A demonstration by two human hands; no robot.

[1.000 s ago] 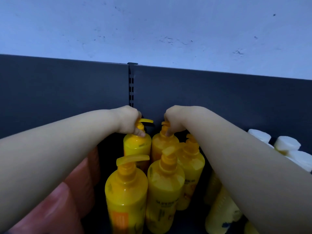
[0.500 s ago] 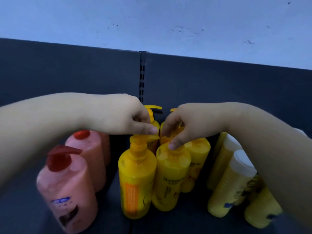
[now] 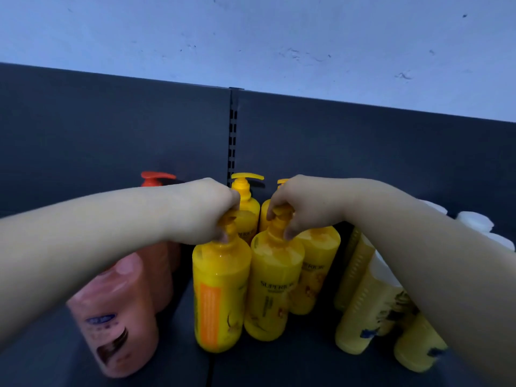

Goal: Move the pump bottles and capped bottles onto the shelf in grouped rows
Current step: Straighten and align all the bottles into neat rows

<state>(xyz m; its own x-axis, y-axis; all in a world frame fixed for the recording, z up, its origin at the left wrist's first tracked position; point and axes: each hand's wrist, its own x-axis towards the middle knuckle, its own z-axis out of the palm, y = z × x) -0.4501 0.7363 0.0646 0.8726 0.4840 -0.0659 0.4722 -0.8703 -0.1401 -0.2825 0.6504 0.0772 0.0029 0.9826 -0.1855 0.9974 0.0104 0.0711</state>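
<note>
Several yellow pump bottles stand in a cluster on the dark shelf (image 3: pixel 301 358). My left hand (image 3: pixel 208 212) is closed around the pump neck of the front left yellow bottle (image 3: pixel 220 291). My right hand (image 3: pixel 293 203) grips the pump of the front middle yellow bottle (image 3: pixel 273 286). More yellow pump bottles (image 3: pixel 247 196) stand behind, against the back panel. Pink pump bottles with red pumps (image 3: pixel 117 311) line up at the left, partly hidden by my left arm. Pale yellow capped bottles with white caps (image 3: pixel 365 300) stand at the right, partly hidden by my right arm.
The shelf's dark back panel (image 3: pixel 111 135) has a slotted upright (image 3: pixel 233 135) in the middle. A pale wall (image 3: pixel 251 37) rises above it. Bare shelf surface shows in front of the bottles.
Both hands have come back from the rear yellow bottles and closed on the pumps of the two front ones. The view has pulled back, and more pink and capped bottles show.
</note>
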